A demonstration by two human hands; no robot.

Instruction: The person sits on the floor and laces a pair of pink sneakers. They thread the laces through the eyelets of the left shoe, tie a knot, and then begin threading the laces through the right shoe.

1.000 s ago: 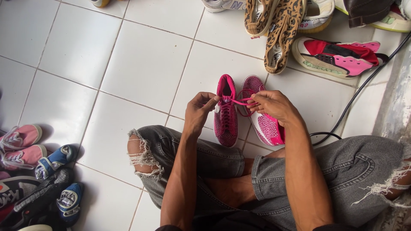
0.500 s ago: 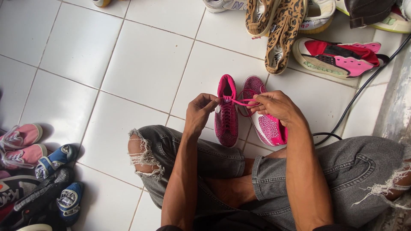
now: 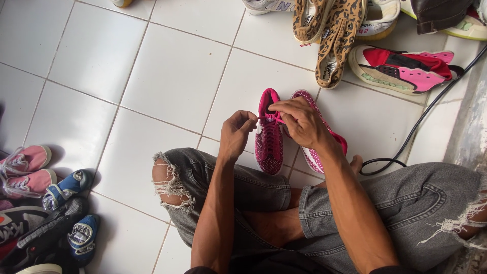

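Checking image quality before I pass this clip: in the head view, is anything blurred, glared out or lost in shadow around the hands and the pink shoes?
Head view: even daylight, the left hand, right hand and pink shoes sharp; mild sheen on the white tiles, no blown glare; soft shadows only; the shoe pile at lower left sits darker; the edges bow slightly.

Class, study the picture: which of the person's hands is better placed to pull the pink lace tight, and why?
Probably the left hand: it pinches the free end of the pink lace with open floor beside it. The right hand rests over the pink shoes, steadying them.
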